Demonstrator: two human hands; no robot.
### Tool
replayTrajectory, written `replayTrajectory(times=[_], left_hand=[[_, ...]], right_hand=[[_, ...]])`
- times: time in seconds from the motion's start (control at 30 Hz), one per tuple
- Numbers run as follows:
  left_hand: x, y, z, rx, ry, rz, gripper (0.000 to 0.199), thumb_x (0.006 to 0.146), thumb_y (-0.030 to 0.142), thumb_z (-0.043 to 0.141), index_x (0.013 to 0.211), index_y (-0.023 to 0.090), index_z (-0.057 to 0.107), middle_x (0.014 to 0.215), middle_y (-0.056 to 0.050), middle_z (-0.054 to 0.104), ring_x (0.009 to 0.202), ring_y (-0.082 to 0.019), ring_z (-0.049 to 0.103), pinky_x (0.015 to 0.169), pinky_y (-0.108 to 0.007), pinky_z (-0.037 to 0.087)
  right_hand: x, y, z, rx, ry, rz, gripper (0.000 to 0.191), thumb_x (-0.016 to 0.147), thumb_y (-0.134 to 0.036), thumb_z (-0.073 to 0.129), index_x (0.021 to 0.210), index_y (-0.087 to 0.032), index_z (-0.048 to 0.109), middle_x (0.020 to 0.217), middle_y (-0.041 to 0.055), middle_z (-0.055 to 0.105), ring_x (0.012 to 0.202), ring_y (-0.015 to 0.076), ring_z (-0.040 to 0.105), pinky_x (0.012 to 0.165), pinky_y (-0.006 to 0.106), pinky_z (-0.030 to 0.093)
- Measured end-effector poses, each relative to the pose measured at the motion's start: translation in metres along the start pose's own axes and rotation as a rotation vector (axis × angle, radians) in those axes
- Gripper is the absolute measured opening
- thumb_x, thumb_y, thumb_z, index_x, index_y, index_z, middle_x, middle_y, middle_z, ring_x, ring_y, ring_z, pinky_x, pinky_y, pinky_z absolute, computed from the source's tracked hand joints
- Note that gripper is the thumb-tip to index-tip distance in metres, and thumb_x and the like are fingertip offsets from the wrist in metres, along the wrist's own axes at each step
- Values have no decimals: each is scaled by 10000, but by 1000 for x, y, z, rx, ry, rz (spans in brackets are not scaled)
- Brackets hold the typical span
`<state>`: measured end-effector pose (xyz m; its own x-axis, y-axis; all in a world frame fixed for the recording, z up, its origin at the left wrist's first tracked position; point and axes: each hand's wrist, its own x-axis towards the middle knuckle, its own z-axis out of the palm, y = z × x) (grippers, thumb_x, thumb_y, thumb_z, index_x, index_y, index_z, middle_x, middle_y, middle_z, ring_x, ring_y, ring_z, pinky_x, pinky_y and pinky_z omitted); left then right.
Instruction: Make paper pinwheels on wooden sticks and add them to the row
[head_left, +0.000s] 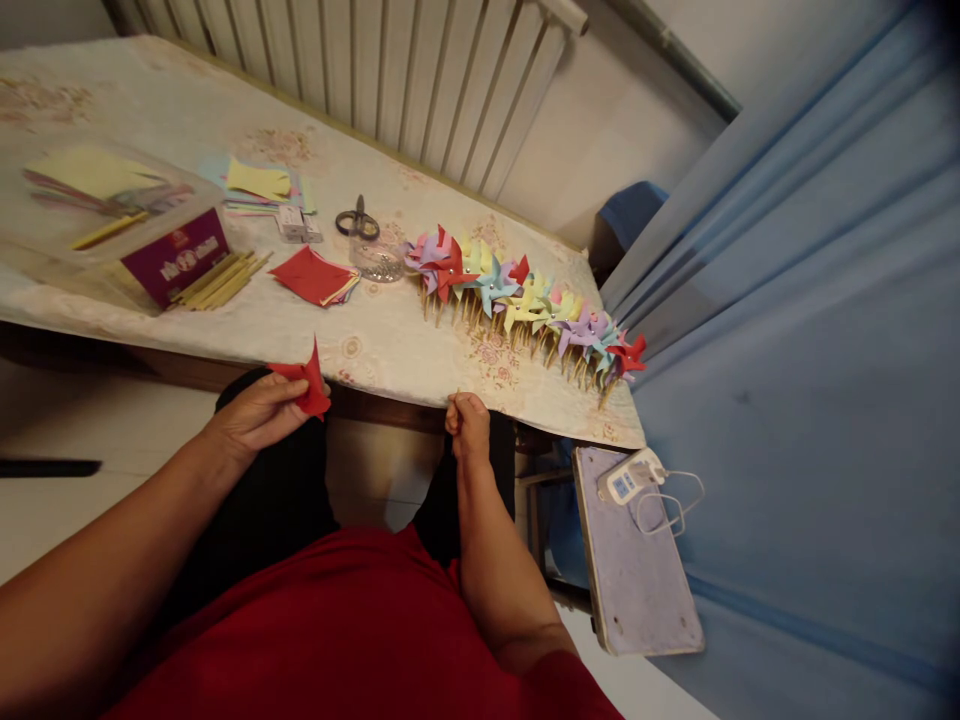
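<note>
A folded red paper pinwheel point(313, 388) is pinched between the thumb and fingers of my left hand point(268, 405), just off the table's front edge. My right hand point(469, 420) is closed at the same edge, farther right. A tiny pale tip shows above its fingers, but what they hold is mostly hidden. Beyond my left hand lies a stack of paper squares point(311, 276) with red on top. A clear dish of small shiny pins point(381, 265) stands beside it. Finished pinwheels point(525, 300) in several colours stand in a long row on thin sticks at the right.
Scissors point(358, 220), small boxes point(294, 224) and cut coloured paper point(259, 181) lie farther back. A clear plastic box point(97, 265) and a pile of sticks point(217, 283) are at left. A stool point(645, 590) with a white corded device point(630, 478) stands right, near a blue curtain point(810, 380).
</note>
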<state>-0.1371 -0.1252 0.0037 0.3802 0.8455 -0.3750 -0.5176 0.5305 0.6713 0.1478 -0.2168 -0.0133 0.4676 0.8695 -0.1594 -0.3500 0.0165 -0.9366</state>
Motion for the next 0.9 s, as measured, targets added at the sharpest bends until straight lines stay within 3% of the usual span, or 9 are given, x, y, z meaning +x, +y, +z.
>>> replayTrajectory(times=[0.27, 0.53, 0.9], left_hand=[[2, 0, -4, -7, -40, -11, 148, 652, 3, 791, 755, 90, 731, 739, -95, 753, 667, -177, 717, 707, -270, 614], [0, 1, 1, -16, 15, -9, 123, 645, -16, 758, 732, 64, 726, 711, -100, 739, 634, -183, 706, 668, -277, 610], [3, -2, -4, -24, -35, -8, 167, 661, -2, 798, 794, 61, 716, 731, -99, 747, 664, -174, 717, 698, -271, 618]], right_hand=[[1, 1, -1, 55, -14, 25, 228, 720, -366, 695, 812, -170, 623, 513, -79, 517, 394, 41, 299, 388, 188, 186], [1, 2, -2, 63, -41, 21, 228, 741, -381, 695, 774, -171, 612, 503, -74, 510, 386, 43, 311, 386, 191, 184], [3, 2, -2, 121, -47, 59, 246, 680, -307, 709, 862, -153, 651, 541, -58, 574, 390, 40, 343, 393, 186, 194]])
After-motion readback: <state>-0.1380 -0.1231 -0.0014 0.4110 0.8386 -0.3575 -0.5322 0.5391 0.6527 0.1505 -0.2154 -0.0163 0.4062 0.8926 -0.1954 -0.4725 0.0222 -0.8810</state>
